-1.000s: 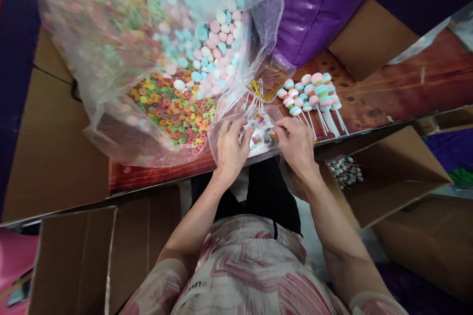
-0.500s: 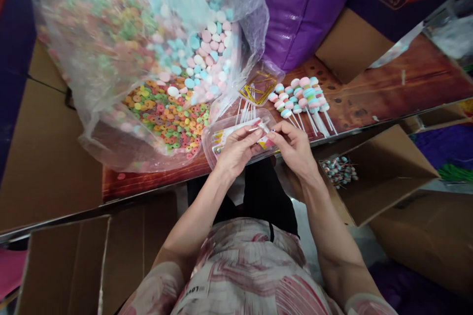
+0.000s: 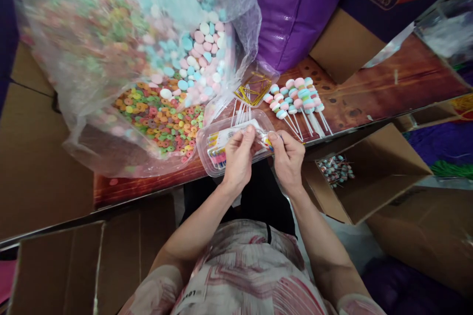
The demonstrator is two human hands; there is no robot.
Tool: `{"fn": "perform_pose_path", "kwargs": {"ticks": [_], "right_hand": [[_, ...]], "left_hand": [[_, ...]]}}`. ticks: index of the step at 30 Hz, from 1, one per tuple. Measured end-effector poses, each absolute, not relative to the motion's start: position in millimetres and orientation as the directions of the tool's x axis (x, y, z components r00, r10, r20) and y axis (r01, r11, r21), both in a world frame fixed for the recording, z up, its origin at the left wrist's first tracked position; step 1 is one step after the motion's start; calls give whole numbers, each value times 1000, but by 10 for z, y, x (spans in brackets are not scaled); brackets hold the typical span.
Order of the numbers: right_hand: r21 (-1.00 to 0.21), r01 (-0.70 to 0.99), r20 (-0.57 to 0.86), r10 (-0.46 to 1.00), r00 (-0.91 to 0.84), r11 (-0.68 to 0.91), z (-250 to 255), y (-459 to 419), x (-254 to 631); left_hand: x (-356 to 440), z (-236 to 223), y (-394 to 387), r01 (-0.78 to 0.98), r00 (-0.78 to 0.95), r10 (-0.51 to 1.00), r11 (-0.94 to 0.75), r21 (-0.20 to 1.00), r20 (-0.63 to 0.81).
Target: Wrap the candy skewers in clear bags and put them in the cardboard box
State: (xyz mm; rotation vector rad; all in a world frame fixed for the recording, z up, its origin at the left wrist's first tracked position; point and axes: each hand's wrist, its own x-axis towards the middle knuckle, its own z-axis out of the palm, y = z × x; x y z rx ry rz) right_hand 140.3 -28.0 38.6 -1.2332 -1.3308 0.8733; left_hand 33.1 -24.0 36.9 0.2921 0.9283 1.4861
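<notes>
Over the plastic tray point(image 3: 202, 150), my left hand point(image 3: 239, 157) and my right hand point(image 3: 288, 160) pinch a small clear plastic bag point(image 3: 264, 139) with coloured print between thumbs and fingers. Flat printed bags point(image 3: 218, 150) lie stacked in that tray, partly hidden by my left hand. White sticks point(image 3: 241, 110) rest just behind it. A smaller clear tray with gold twist ties point(image 3: 254, 87) stands farther back. To the right lie several candy skewers point(image 3: 297, 96) of pink, white and blue pieces on white sticks.
A large clear bag point(image 3: 77, 93) of ring candies point(image 3: 158, 118) and pastel candies point(image 3: 203, 54) covers the left of the wooden-patterned table point(image 3: 377, 93). Behind stands a purple bag point(image 3: 288, 10). An open carton point(image 3: 380, 177) holding finished-looking skewers point(image 3: 336, 170) sits below the edge at right.
My hands have moved slightly apart and turned thumbs up, with the small plastic bag stretched between them. The whole view has shifted a little.
</notes>
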Motion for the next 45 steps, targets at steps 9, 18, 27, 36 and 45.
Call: {"fn": "perform_pose_path", "kwargs": {"ticks": [9, 18, 27, 36, 45], "right_hand": [[-949, 267, 179, 984, 21, 167, 382, -211, 1617], [-913, 329, 214, 970, -117, 241, 471, -64, 1697], [-558, 816, 397, 912, 102, 152, 59, 313, 1891], [-154, 987, 268, 960, 82, -41, -33, 373, 1985], [-171, 984, 339, 941, 17, 44, -148, 252, 1987]], "left_hand": [[164, 332, -199, -647, -317, 881, 69, 760, -350], [165, 307, -165, -679, -287, 888, 75, 730, -359], [108, 353, -77, -735, -346, 813, 75, 674, -467], [72, 345, -37, -781, -276, 799, 137, 609, -534], [40, 285, -9, -794, -261, 811, 128, 594, -524]]}}
